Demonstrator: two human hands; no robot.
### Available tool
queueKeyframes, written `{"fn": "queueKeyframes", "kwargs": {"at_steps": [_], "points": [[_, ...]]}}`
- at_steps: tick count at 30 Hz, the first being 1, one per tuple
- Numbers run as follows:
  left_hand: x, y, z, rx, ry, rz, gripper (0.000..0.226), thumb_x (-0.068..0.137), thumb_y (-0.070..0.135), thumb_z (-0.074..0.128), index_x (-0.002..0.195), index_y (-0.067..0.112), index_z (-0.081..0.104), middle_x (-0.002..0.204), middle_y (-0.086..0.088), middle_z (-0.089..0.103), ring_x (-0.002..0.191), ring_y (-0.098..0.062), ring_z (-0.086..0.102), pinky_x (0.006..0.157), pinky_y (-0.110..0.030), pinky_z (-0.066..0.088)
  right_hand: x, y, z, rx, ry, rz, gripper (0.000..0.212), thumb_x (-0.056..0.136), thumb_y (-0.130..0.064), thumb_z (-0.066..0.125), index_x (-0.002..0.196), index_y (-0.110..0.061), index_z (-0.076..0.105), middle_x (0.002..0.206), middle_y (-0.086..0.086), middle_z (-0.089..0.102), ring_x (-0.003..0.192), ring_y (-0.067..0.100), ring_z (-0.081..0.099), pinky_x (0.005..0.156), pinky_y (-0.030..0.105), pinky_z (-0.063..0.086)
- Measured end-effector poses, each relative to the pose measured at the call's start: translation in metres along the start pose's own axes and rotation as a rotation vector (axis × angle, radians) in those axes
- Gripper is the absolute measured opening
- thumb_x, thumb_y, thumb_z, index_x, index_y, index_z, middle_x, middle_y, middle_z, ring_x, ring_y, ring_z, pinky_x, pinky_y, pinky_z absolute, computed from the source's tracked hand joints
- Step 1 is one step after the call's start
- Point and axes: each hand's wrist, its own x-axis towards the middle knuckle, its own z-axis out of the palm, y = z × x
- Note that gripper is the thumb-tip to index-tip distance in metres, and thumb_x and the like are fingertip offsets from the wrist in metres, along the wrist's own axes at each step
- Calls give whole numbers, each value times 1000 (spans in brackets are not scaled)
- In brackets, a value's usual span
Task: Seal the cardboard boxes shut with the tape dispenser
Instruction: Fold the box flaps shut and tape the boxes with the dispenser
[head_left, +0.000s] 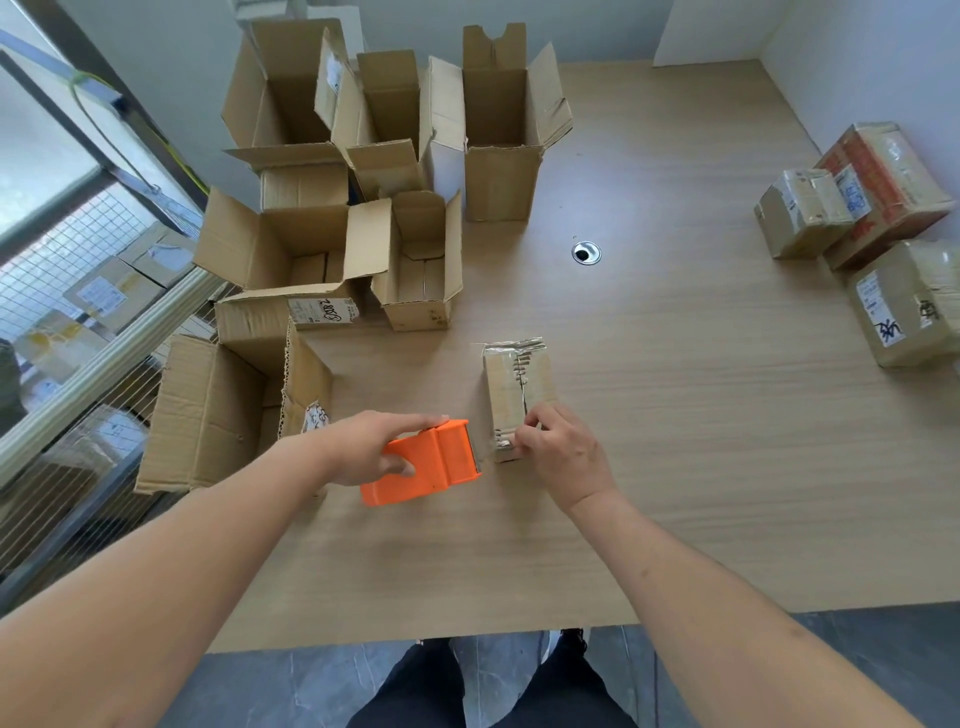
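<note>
A small cardboard box (511, 387) lies on the wooden table (675, 415) in front of me, its top flaps folded down with a ragged seam along the middle. My left hand (371, 447) grips an orange tape dispenser (423, 462), whose mouth sits against the near left end of the box. My right hand (561, 452) pinches the near end of the box, fingers curled over its edge.
Several open cardboard boxes (363, 171) crowd the table's far left, one (218, 410) close to my left arm. Three taped boxes (872, 218) sit at the right edge. A cable grommet (586, 253) lies mid-table. A wire-mesh rack stands at left.
</note>
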Motion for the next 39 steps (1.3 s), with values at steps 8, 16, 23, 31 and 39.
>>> {"fn": "queueKeyframes", "kwargs": {"at_steps": [8,16,23,31,39], "points": [[2,10,-4,141,-27,-66,77,93,32,69,149,61,25,147,5,47,131,-24,47,107,-43,43,4,-7,-3,-13,-63,69,27,65,-4,83,67,-20,61,79,-4,53,75,23,53,52,25,30],[-13,0,-3,104,-40,-120,78,91,35,69,147,64,23,149,7,46,132,-23,46,109,-42,42,3,-6,-4,-17,-76,74,27,66,-5,85,68,-18,62,79,-4,54,76,23,55,53,25,28],[-15,16,13,110,27,-137,73,95,39,60,155,53,21,147,0,49,129,-25,49,103,-35,43,5,-12,-5,-4,-129,129,23,72,-11,85,73,-23,66,84,-6,54,81,23,56,52,27,39],[14,47,31,239,80,-132,69,96,55,52,156,39,23,141,-11,54,126,-33,53,100,-40,46,19,-18,-16,34,-353,174,36,85,-57,70,92,-25,54,105,-1,51,101,22,47,90,34,42],[40,53,38,119,18,-182,70,97,51,56,156,28,28,144,-12,53,130,-34,51,101,-37,43,30,-16,-13,-54,-474,172,35,91,-58,62,101,-25,55,121,4,49,116,28,45,95,38,39]]}}
